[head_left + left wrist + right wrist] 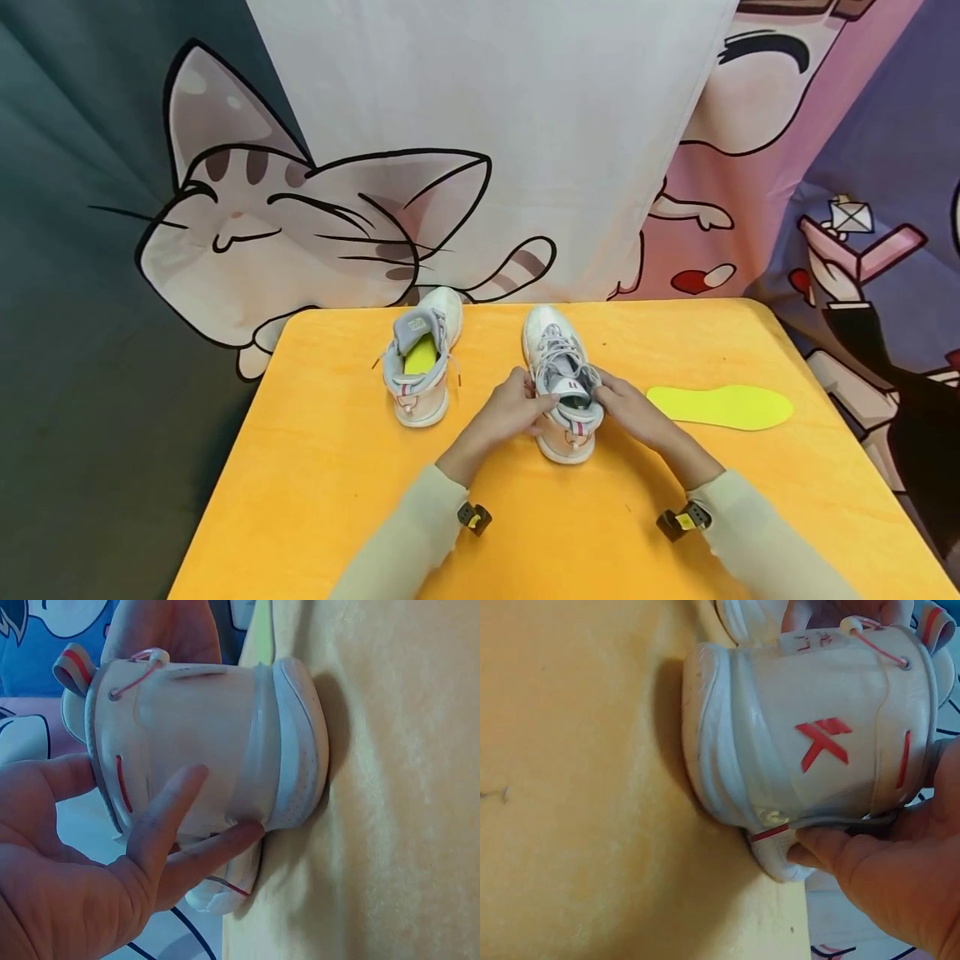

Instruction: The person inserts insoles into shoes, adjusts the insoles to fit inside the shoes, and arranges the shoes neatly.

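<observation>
A white lace-up sneaker stands upright on the yellow table, toe pointing away, between both hands. At its left, the left hand grips the collar, thumb at the opening and fingers along the outer side. The right hand holds the opposite side of the collar, its thumb at the opening. The tongue lies between the thumbs; the sneaker's inside is mostly hidden. Seen from the left wrist, the sneaker's heel rests on the table; the right wrist view shows a red mark on the heel.
Left of the hands stands a matching sneaker, tongue pulled up, with a yellow-green insole inside. A loose yellow-green insole lies flat to the right on the table. A printed cloth hangs behind the table's far edge.
</observation>
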Demonstrator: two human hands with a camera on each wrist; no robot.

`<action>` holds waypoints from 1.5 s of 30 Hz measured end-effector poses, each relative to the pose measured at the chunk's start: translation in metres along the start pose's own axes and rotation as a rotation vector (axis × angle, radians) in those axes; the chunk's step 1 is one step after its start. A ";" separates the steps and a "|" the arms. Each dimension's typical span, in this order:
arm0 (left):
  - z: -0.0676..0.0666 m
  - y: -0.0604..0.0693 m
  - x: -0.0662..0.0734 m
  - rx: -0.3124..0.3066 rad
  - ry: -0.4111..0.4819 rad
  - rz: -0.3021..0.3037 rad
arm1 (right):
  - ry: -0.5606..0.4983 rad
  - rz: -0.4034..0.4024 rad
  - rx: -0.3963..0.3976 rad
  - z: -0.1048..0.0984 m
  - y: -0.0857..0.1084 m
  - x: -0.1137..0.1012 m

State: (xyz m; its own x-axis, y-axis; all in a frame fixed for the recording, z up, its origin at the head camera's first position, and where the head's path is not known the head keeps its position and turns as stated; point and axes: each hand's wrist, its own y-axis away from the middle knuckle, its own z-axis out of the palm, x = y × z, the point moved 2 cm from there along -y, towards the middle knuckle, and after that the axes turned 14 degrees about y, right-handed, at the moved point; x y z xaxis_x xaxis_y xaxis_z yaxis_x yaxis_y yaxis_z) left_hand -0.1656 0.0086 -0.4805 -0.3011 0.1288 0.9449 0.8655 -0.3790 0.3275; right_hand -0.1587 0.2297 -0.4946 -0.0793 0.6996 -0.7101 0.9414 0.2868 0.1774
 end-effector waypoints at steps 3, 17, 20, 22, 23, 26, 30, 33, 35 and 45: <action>0.000 -0.002 -0.002 0.000 0.007 0.005 | 0.012 -0.006 0.009 0.000 0.002 0.002; 0.004 0.007 -0.011 0.018 -0.024 0.052 | 0.006 0.018 -0.028 -0.007 0.005 -0.008; 0.004 0.008 -0.013 0.016 -0.017 0.059 | 0.095 -0.054 0.073 -0.011 0.010 -0.011; 0.004 0.009 -0.014 0.015 -0.024 0.063 | 0.195 -0.156 0.190 -0.016 0.014 -0.016; 0.004 0.009 -0.014 0.017 -0.037 0.065 | 0.255 -0.212 0.251 -0.018 0.015 -0.020; 0.003 0.010 -0.012 0.020 -0.069 0.061 | 0.416 -0.356 0.338 -0.026 0.013 -0.034; 0.003 0.010 -0.008 0.012 -0.072 0.049 | 0.582 -0.459 0.211 -0.033 0.002 -0.051; 0.002 0.009 -0.005 0.006 -0.045 0.051 | 0.696 -0.519 0.119 -0.034 -0.008 -0.059; 0.002 0.007 -0.004 0.001 -0.029 0.057 | 0.747 -0.559 0.088 -0.035 -0.015 -0.064; 0.003 0.005 -0.003 -0.035 -0.016 0.066 | 0.812 -0.647 0.027 -0.032 -0.027 -0.067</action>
State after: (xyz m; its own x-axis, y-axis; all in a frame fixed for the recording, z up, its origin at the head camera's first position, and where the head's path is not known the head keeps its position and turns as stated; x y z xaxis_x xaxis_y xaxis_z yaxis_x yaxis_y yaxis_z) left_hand -0.1593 0.0089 -0.4821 -0.2373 0.1171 0.9644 0.8686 -0.4189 0.2646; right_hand -0.1896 0.1960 -0.4303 -0.7596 0.6504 0.0107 0.6466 0.7567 -0.0967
